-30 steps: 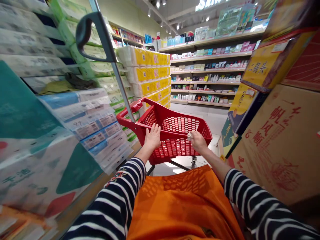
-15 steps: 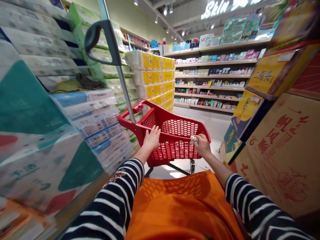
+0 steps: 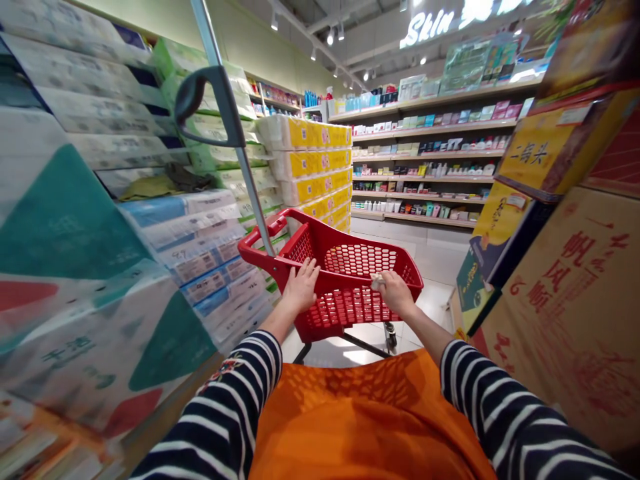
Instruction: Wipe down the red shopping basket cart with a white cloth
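A red plastic shopping cart (image 3: 358, 301) with perforated sides stands crosswise in front of me, with a grey-handled metal pole (image 3: 253, 190) rising at its left end. My left hand (image 3: 301, 288) rests on the near rim toward the left, fingers stretched out and apart, holding nothing. Farther right along the same rim, my right hand (image 3: 397, 295) is closed on a small crumpled whitish wad (image 3: 377, 281), pressed against the rim. Whether the wad is cloth or tissue I cannot tell. The visible part of the basket's inside shows no goods.
Stacked paper packs (image 3: 85, 267) line the left side, with yellow-and-white packs (image 3: 320, 160) behind the cart. Cardboard boxes (image 3: 575, 307) rise close on the right. Shelves of small cosmetics (image 3: 430, 153) stand at the back, across a tiled floor (image 3: 425, 233).
My right hand has slid left along the cart's rim with the whitish wad. My left hand stays at nearly the same spot on the rim. The view has tilted slightly.
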Tool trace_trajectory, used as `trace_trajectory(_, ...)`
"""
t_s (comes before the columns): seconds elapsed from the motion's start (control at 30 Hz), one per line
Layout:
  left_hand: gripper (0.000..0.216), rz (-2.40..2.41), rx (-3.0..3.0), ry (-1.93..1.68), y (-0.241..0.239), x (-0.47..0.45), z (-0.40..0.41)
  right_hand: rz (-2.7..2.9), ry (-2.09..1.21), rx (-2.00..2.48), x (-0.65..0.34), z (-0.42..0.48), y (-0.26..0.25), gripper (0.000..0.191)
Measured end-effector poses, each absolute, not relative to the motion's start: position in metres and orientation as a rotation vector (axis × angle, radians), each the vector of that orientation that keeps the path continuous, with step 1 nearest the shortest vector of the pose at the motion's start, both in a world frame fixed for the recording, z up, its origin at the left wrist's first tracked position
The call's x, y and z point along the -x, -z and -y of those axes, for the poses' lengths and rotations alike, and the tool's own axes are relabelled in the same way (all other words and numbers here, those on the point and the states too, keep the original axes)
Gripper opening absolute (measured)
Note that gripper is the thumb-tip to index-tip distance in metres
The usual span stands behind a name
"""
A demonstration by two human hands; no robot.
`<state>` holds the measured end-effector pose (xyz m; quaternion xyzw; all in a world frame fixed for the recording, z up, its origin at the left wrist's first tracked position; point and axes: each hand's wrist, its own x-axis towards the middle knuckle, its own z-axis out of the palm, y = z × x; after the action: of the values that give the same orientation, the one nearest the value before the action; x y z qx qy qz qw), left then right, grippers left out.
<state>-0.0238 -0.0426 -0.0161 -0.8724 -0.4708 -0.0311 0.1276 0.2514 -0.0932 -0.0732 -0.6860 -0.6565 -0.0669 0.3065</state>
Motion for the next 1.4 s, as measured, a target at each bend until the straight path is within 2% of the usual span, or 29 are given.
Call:
trace_trajectory(0.13, 0.077, 1.407, 2.407, 0.217, 0.028, 0.037, 0.050, 1.661, 0.249, 1.890, -0.259, 0.093, 0.078, 0.031)
trace_trajectory(0.4, 0.076, 1.390, 2.436, 0.203, 0.023, 0.042, 0.051, 1.851, 0.134, 1.706, -0.177, 0.068, 0.065, 0.038)
trace_trajectory(0.6, 0.073, 1.356, 2.484, 0.247, 0.019, 0.051, 0.051, 1.796, 0.071, 1.738, -0.218, 0.070, 0.066, 0.038)
trace_trajectory(0.83, 0.070, 1.353, 2.462, 0.312, 0.020, 0.049, 0.045, 1.437, 0.329, 1.970, -0.274, 0.087, 0.082, 0.042)
trace_trajectory(1.13, 0.072, 1.410, 2.324, 0.266, 0.027, 0.035, 0.053, 1.773, 0.489, 1.712, -0.178, 0.080, 0.088, 0.046)
trace_trajectory(1.4, 0.072, 1.432, 2.324, 0.284, 0.033, 0.035, 0.052, 1.718, 0.543, 1.973, -0.267, 0.105, 0.097, 0.049)
